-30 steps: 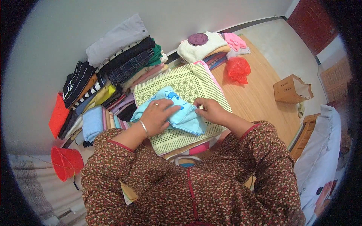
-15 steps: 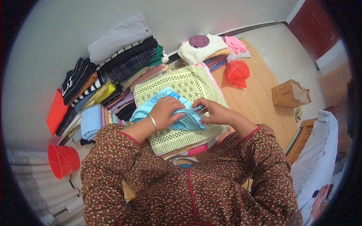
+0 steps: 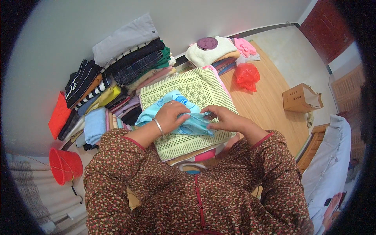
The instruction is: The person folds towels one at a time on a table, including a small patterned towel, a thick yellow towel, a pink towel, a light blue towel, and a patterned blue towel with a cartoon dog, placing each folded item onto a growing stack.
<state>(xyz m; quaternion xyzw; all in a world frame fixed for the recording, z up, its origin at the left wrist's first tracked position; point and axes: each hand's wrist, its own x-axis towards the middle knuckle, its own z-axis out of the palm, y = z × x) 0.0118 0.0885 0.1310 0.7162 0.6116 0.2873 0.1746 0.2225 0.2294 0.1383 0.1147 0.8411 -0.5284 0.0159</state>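
A light blue cloth with a darker blue print (image 3: 196, 127) lies bunched and partly folded on a pale yellow-green patterned cloth (image 3: 176, 88), which tops a stack of folded textiles in front of me. My left hand (image 3: 171, 116), with a bangle on its wrist, bends its fingers over the blue cloth's middle and grips it. On the right, my right hand (image 3: 222, 117) pinches the cloth's edge between thumb and fingers. The fingers partly hide the folds.
Tall piles of folded clothes (image 3: 133, 70) stand against the wall at left. A red bucket (image 3: 65, 166) is below them. On the wooden table (image 3: 270, 82) sit a crumpled red plastic bag (image 3: 246, 77) and a white folded towel (image 3: 209, 51); a brown paper bag (image 3: 295, 98) stands farther right.
The blue cloth's right part has become flatter between my hands. Both hands have barely shifted and keep their hold.
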